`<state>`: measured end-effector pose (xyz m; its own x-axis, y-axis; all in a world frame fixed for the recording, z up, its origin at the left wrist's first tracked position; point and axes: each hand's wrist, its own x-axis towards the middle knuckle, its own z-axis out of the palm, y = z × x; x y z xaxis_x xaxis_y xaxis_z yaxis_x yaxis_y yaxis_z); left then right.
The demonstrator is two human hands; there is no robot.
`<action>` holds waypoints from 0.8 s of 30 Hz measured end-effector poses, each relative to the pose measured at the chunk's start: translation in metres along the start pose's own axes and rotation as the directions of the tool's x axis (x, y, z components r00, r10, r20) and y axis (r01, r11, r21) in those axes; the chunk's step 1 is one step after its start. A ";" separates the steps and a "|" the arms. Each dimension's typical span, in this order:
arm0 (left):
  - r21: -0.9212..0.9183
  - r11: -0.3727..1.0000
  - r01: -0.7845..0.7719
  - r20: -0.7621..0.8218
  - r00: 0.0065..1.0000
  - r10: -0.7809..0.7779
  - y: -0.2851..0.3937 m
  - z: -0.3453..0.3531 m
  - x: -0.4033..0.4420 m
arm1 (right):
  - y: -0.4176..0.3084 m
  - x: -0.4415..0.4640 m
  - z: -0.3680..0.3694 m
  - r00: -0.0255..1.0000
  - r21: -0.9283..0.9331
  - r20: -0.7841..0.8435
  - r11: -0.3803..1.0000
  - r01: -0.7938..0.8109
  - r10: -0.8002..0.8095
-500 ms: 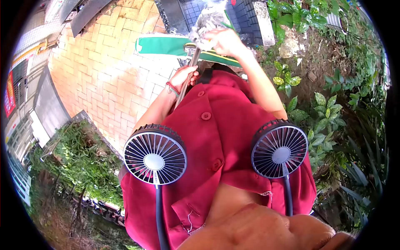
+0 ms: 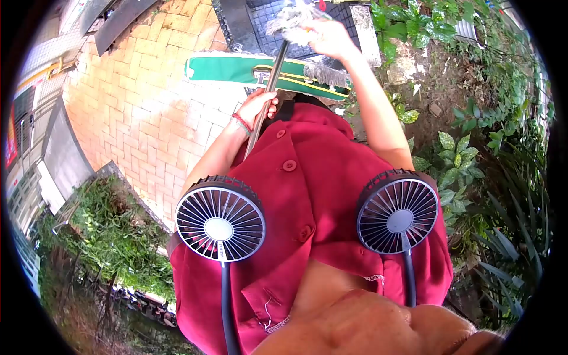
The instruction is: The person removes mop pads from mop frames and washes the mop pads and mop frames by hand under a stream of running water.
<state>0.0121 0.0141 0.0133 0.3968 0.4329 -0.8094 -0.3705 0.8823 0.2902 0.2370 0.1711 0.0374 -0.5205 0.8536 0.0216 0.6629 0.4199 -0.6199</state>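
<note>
A metal pole [image 2: 274, 80] runs up from the front of the maroon shirt, with my left hand [image 2: 257, 107] wrapped round it below the green strip. Near the pole's upper end is a pale grey stringy bundle [image 2: 287, 22]. My right hand [image 2: 331, 39] is at its right side, fingers bent in and pinching the strands; glare blurs the fingertips. Behind the pole, a long green flat pad [image 2: 222, 69] with yellow edging lies crosswise, grey fringe [image 2: 326, 75] on its right part.
Beyond the hands is a dark-tiled basin [image 2: 272, 23] with a pale ledge [image 2: 367, 35] at its right. Brick paving [image 2: 142, 100] spreads to the left. Leafy plants [image 2: 458, 157] and soil lie to the right. Two round fans [image 2: 220, 228] hang before the chest.
The grey bundle and my right hand have moved up, away from the body. More of the green pad and its grey fringe now shows. My left hand still holds the pole.
</note>
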 end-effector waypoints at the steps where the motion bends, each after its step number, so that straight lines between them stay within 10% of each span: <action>1: 0.042 0.999 0.003 -0.001 1.000 -0.003 -0.002 0.002 -0.002 | -0.003 -0.006 0.010 1.000 0.000 0.010 1.000 0.024 -0.024; 9: 0.076 0.994 0.082 -0.027 0.996 -0.080 -0.022 -0.025 0.009 | -0.045 -0.067 0.085 0.979 0.056 0.086 0.982 0.178 -0.183; 24: -0.055 0.995 0.078 0.018 0.997 -0.077 -0.068 -0.055 -0.002 | -0.070 -0.139 0.150 0.987 0.029 0.159 0.999 -0.019 0.014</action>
<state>-0.0098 -0.0570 -0.0326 0.4395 0.3665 -0.8201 -0.3838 0.9021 0.1975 0.1821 -0.0229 -0.0393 -0.5901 0.7996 -0.1115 0.6563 0.3947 -0.6430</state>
